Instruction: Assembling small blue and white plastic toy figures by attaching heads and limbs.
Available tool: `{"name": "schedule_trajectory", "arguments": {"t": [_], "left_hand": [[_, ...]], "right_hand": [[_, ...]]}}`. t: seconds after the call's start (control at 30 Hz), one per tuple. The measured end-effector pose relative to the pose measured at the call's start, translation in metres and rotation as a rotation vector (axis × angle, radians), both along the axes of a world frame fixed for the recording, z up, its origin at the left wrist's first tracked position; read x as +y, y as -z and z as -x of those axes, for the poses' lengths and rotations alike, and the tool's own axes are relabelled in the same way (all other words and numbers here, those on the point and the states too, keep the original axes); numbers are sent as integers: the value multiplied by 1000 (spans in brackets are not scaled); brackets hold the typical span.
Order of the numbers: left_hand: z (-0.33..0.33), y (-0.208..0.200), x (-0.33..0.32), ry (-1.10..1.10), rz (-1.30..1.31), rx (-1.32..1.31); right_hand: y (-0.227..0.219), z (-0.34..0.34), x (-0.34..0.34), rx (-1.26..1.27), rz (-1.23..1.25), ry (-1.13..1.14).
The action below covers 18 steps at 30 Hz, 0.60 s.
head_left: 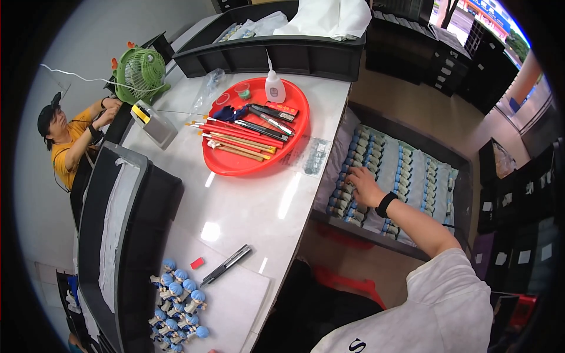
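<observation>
My right hand [366, 187], with a black band at the wrist, reaches down into a dark crate [388, 236] right of the table. Its fingers are curled around a small blue-haired figurine in the left rows; the fingertips are partly hidden. Rows of similar figurines [404, 170] lie there between white cloth strips. My left hand is out of view. At the table's near left, a cluster of blue-haired figurines [175, 289] lies by a white sheet [235, 300]. A grey cutter-like tool [226, 265] and a small red block [197, 263] are close by.
A red tray [220, 167] holds brushes, pens and a white squeeze bottle [275, 88]. Black crates stand at the left [144, 203] and back [265, 59]. Beyond a green fan [140, 73], a person in yellow [76, 138] works. Dark stacked crates [518, 200] line the right.
</observation>
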<state>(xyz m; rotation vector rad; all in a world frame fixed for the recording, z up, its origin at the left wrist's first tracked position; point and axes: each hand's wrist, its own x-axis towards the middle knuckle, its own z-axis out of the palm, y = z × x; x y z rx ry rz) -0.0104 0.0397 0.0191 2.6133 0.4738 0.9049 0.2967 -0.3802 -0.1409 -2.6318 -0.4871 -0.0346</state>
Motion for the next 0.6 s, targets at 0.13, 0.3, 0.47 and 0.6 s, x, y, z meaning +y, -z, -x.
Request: {"name": "schedule_trajectory", "arguments": {"t": [0.13,0.3,0.47,0.6], "left_hand": [[0,0,0,-3,34,-13],[0,1,0,-8,58,-29],[0,0,1,-4,24,-15],[0,1,0,-5,-8,-13]], "right_hand": [[8,-7,-2,-87,27,145],[10,-20,-7,49,21,158],[15,-39,-14,-55,71,294],[15,-54,-19,95,77,355]]}}
